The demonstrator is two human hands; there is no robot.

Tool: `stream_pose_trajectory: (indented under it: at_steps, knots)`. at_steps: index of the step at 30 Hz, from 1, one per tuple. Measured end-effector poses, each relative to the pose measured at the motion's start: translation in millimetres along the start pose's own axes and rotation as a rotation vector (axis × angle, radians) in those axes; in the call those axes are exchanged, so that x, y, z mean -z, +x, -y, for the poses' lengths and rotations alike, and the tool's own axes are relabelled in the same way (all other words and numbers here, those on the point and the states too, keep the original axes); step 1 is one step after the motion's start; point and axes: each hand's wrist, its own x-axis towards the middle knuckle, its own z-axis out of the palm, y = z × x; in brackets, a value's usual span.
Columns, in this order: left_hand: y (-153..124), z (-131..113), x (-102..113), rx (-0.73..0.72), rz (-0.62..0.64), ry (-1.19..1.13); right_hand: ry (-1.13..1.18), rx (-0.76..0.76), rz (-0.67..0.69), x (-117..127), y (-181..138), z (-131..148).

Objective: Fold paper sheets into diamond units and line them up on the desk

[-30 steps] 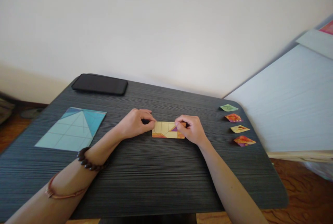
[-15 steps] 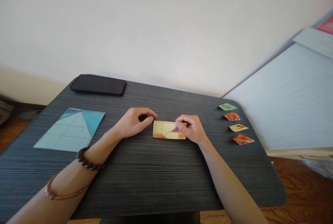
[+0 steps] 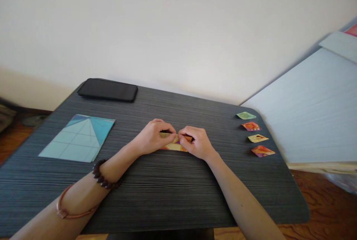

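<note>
Left hand (image 3: 157, 137), right hand (image 3: 197, 143): pinching paper (image 3: 175, 146)
Phone (image 3: 107, 89): ten o'clock from paper
Sheets (image 3: 73, 139): nine o'clock
Folds (image 3: 251, 126): three o'clock

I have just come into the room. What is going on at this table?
A person's left hand and right hand are pinching a yellow-and-orange patterned paper piece over the dark table, partly hiding it. Four small folded papers lie in a column near the right edge. On the left lies blue patterned paper, with a black smartphone farther back.
</note>
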Motion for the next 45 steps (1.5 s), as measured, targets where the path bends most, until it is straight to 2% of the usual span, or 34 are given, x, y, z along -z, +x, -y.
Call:
stream_pose_trajectory:
  at_steps: [3, 7, 13, 17, 19, 22, 25, 28, 31, 41, 45]
  knots:
    - [-1, 2, 1, 0.010, -0.012, -0.002, -0.012, -0.009, -0.005, 1, 0, -1]
    - [-2, 6, 4, 0.105, -0.034, -0.045, -0.042, -0.078, -0.023, 9, -2, -5]
    - [-1, 9, 9, 0.151, -0.018, -0.069, -0.046, -0.124, 0.018, 20, -5, -15]
    - [-2, 8, 13, 0.202, -0.046, -0.078, 0.019, -0.226, -0.030, 27, -7, -22]
    - [-2, 7, 12, 0.189, -0.048, -0.071, 0.077, -0.260, -0.028, 27, -7, -19]
    - [-1, 6, 9, 0.142, -0.058, -0.029, 0.132, -0.220, -0.001, 20, -5, -11]
    - [0, 10, 6, 0.070, -0.066, 0.076, 0.031, -0.218, -0.040, 8, -2, -7]
    - [0, 15, 4, -0.001, -0.039, 0.213, -0.050, -0.319, -0.140, -2, 0, -10]
    - [-1, 18, 3, -0.007, -0.051, 0.305, -0.138, -0.382, -0.218, -5, -1, -12]
    - [-6, 17, 3, -0.041, -0.046, 0.405, -0.198, -0.406, -0.278, -3, -2, -13]
    - [-5, 17, 3, -0.061, -0.036, 0.405, -0.170, -0.268, -0.229, -4, -2, -11]
